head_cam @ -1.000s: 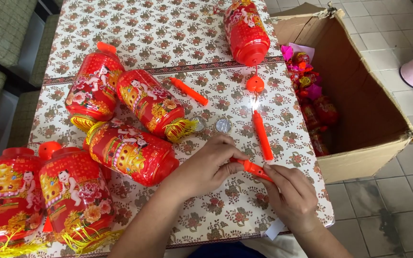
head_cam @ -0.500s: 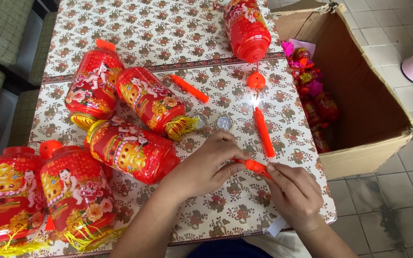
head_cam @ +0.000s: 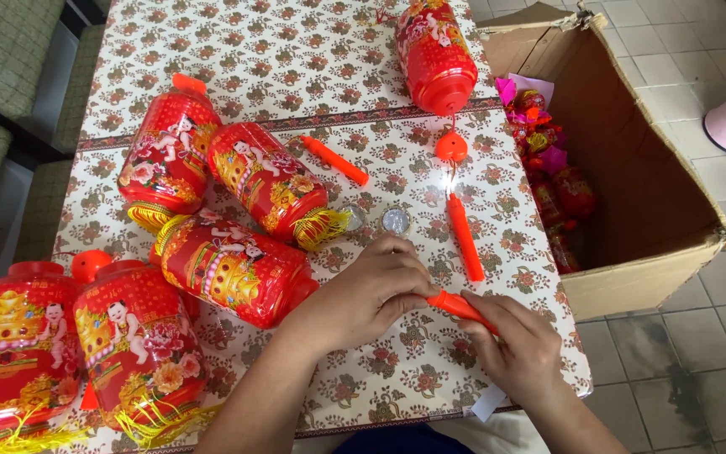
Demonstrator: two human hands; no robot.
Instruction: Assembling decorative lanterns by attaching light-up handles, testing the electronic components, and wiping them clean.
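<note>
Orange plastic stick handle (head_cam: 457, 306) sits pinched between my left hand (head_cam: 371, 294) and right hand (head_cam: 518, 349), near the front edge of the flower-patterned table (head_cam: 296, 50). Just beyond lie two silver coin cells (head_cam: 395, 220) and another orange stick (head_cam: 465, 237). Red paper lanterns (head_cam: 237, 267) crowd the left side.

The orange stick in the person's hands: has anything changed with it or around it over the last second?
Hardly anything. Both the left hand and the right hand keep pinching the orange stick at the same spot on the table; the fingers only shuffled slightly. The red lanterns, the two loose orange sticks, the coin-like discs and the cardboard box stayed put.
</note>
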